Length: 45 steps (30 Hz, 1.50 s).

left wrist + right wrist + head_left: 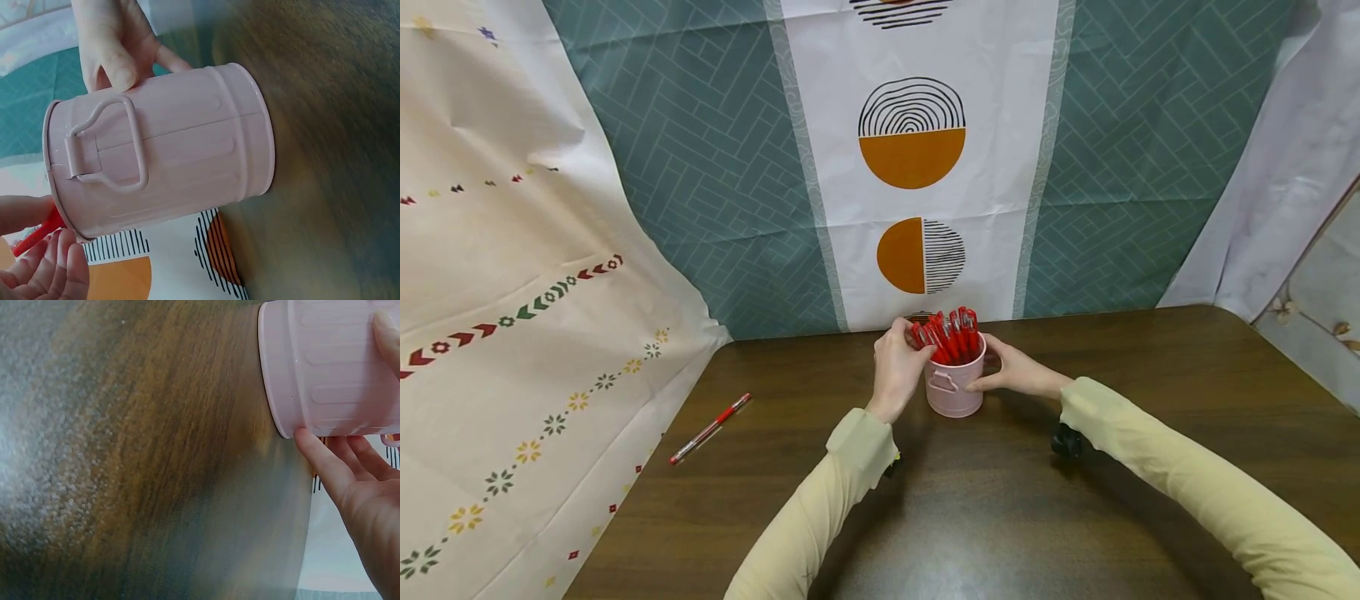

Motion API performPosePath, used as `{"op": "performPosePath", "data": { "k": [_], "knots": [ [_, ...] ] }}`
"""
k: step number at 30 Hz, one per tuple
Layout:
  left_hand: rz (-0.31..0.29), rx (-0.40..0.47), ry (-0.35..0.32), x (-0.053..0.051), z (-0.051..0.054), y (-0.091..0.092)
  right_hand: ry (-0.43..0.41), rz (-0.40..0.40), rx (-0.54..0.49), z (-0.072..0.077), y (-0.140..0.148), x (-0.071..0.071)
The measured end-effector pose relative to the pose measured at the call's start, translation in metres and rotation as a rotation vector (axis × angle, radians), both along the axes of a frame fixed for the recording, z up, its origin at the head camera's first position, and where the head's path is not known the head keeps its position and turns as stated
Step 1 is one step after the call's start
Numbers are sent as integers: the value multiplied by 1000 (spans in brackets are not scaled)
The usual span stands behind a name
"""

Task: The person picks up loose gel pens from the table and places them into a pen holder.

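A pink metal bucket (953, 393) with a small wire handle stands upright on the table, holding several red pens (955, 335) that stick out above its rim. My right hand (1021, 372) grips the bucket's right side; in the right wrist view the thumb and fingers (340, 472) lie around its wall. At the left of the rim is my left hand (898, 367). The left wrist view shows its thumb and fingers closed about a red pen (42, 232) at the bucket's mouth; the pen's lower part is hidden.
Another red pen (710, 429), with a clear barrel, lies on the brown wooden table (985, 517) to the left. A green and white patterned cloth (910, 200) hangs behind the table. A cream patterned cloth (550, 333) hangs along the left edge.
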<state>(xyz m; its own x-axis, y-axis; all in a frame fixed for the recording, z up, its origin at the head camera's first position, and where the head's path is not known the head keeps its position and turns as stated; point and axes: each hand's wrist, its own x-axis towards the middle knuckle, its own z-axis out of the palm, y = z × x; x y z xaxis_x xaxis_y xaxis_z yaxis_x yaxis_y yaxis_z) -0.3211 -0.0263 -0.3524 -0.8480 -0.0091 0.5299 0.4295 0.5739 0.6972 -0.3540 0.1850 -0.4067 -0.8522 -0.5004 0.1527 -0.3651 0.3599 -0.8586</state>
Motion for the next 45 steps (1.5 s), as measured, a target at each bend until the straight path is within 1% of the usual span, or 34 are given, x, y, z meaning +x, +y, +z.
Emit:
{"op": "performPosePath", "data": {
  "k": [2, 6, 13, 18, 23, 30, 36, 45],
  "knots": [
    [12, 6, -27, -1, -1, 0, -1, 2, -2, 0, 0, 0],
    [16, 30, -67, -2, -2, 0, -4, 6, -12, 0, 0, -1],
    [33, 25, -152, -3, -4, -2, 0, -4, 0, -1, 0, -1],
    [33, 27, -177, -3, -3, -2, -8, -12, 15, -3, 1, -2],
    [17, 36, -191, -1, 1, -1, -15, -5, 8, -3, 1, -3],
    [3, 35, -173, 0, 8, -4, -19, -4, -4, -1, 0, -2],
    [-2, 30, -149, -1, 11, -11, -18, 6, -8, -2, 0, -2],
    [9, 39, -60, -6, 13, -26, -22, 8, -17, -4, 1, -3]
  ]
}}
